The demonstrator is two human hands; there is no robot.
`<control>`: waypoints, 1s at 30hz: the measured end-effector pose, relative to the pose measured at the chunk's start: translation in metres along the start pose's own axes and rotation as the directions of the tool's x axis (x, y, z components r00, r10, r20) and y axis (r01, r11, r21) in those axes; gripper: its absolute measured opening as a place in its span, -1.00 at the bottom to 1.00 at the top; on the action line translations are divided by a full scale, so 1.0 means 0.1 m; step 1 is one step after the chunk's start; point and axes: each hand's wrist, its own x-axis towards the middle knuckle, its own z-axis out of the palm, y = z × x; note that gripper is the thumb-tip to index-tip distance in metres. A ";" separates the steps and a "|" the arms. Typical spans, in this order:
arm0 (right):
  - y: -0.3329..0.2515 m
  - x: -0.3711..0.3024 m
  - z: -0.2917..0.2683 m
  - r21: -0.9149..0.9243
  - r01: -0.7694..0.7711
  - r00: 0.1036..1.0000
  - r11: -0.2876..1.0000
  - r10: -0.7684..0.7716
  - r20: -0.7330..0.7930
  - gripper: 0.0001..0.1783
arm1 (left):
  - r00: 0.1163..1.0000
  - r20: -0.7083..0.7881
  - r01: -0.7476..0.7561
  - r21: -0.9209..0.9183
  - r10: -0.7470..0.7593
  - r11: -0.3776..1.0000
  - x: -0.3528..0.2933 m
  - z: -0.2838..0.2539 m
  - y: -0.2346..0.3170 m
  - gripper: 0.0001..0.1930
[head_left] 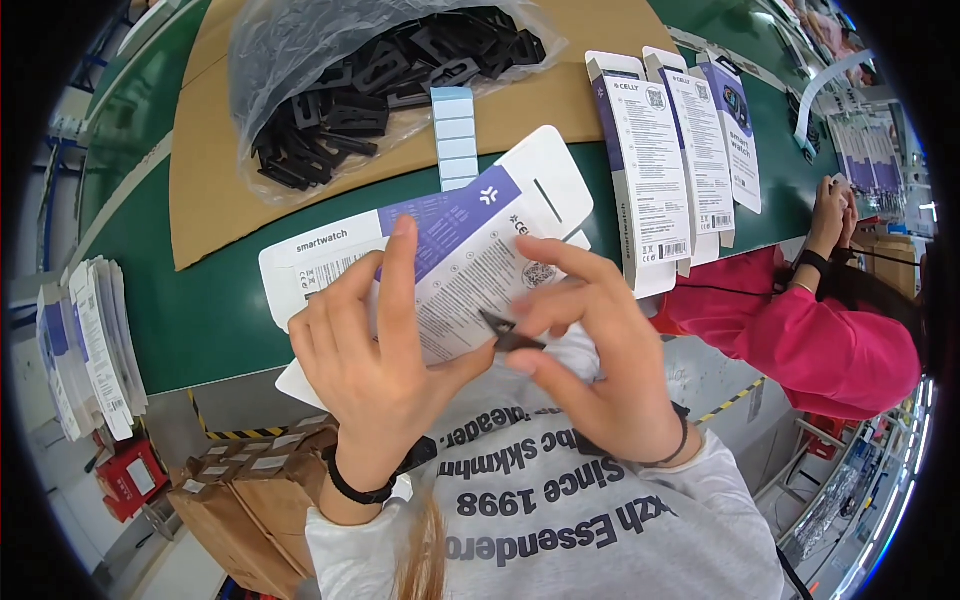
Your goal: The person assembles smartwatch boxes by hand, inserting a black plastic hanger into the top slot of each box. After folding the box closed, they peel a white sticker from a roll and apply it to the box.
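Observation:
My left hand grips a white and purple flat carton with printed text, its index finger stretched across the front. The carton tilts up to the right, and its end flap with a slot points away from me. Between the fingertips of my right hand is a small black plastic hang tab, close to the carton's lower right edge. My right fingers hide part of the tab, so I cannot tell if it touches the carton. Similar black hang tabs lie heaped in a clear plastic bag beyond the carton.
The bag rests on a cardboard sheet on the green table. A strip of pale blue labels lies there too. Three similar cartons stand at right, a carton stack at left. A co-worker's hand shows far right.

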 end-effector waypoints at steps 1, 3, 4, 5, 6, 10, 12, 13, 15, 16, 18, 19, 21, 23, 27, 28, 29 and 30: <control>0.02 0.02 -0.03 -0.062 0.045 0.999 0.997 -0.046 -0.022 -0.70 | 1.000 0.000 -0.002 -0.001 0.002 1.000 0.00 0.01 0.01 0.03; 0.00 0.03 -0.02 -0.223 0.086 0.993 0.971 -0.103 -0.066 -0.71 | 0.999 -0.028 -0.027 0.021 0.027 0.999 -0.01 0.04 0.02 0.01; 0.01 0.03 0.02 -0.197 0.086 0.988 0.977 -0.109 -0.110 -0.72 | 0.999 -0.029 -0.028 0.021 0.028 0.999 -0.01 0.05 0.03 0.01; 0.02 0.03 0.05 -0.171 0.087 0.981 0.981 -0.114 -0.154 -0.73 | 0.999 -0.030 -0.023 0.042 0.025 0.999 -0.01 0.04 0.04 0.00; 0.03 0.03 0.09 -0.172 0.089 0.981 0.981 -0.116 -0.155 -0.73 | 0.999 -0.031 -0.019 0.062 0.021 0.998 -0.01 0.04 0.05 -0.02; 0.08 0.04 0.10 -0.161 0.064 0.986 0.985 -0.087 -0.143 -0.71 | 1.000 -0.016 -0.009 0.119 0.011 0.993 -0.05 0.04 0.09 0.01; 0.07 0.04 0.09 -0.181 0.089 0.983 0.979 -0.116 -0.142 -0.69 | 1.000 -0.016 0.017 0.093 -0.016 0.995 -0.06 0.03 0.08 0.02; 0.03 0.03 0.10 -0.079 0.018 0.992 0.997 -0.027 -0.120 -0.69 | 1.000 -0.015 0.017 0.092 -0.016 0.996 -0.06 0.03 0.08 0.02; 0.00 0.03 0.08 0.021 -0.058 0.994 0.998 0.060 -0.090 -0.69 | 1.000 -0.030 0.000 0.109 0.003 0.994 -0.04 0.04 0.07 0.02; 0.00 0.04 0.04 -0.108 -0.015 0.993 0.994 0.002 -0.122 -0.69 | 1.000 -0.031 0.002 0.111 0.002 0.994 -0.03 0.05 0.07 0.02; 0.02 0.06 0.04 -0.235 0.026 0.988 0.972 -0.061 -0.144 -0.70 | 0.997 -0.082 0.013 0.055 -0.008 0.998 -0.02 0.07 0.08 -0.11; 0.04 0.05 0.06 -0.234 0.056 0.978 0.971 -0.100 -0.183 -0.70 | 0.997 -0.080 0.010 0.052 -0.005 0.999 -0.01 0.08 0.09 -0.11; 0.10 0.03 0.12 -0.236 0.082 0.965 0.968 -0.136 -0.225 -0.70 | 0.994 -0.104 -0.009 0.077 0.017 0.997 0.00 0.09 0.10 -0.12; 0.17 0.03 0.22 -0.242 0.088 0.968 0.966 -0.140 -0.209 -0.69 | 0.994 -0.110 -0.012 0.105 0.023 0.994 0.02 0.13 0.16 -0.12; 0.21 0.01 0.09 -0.228 -0.011 0.979 0.974 -0.036 -0.202 -0.71 | 0.997 -0.071 0.000 0.115 0.008 0.993 0.03 0.12 0.21 -0.14; 0.16 0.00 0.03 -0.261 -0.043 0.981 0.964 -0.009 -0.193 -0.72 | 0.998 -0.069 -0.002 0.112 0.010 0.994 0.03 0.12 0.21 -0.14; 0.18 -0.01 0.04 -0.261 -0.046 0.981 0.964 -0.006 -0.195 -0.72 | 0.998 -0.068 0.005 0.114 0.003 0.994 0.04 0.13 0.21 -0.14; 0.21 -0.02 0.07 -0.212 0.014 0.979 0.977 -0.057 -0.198 -0.71 | 0.998 -0.068 0.012 0.115 -0.004 0.993 0.04 0.13 0.21 -0.15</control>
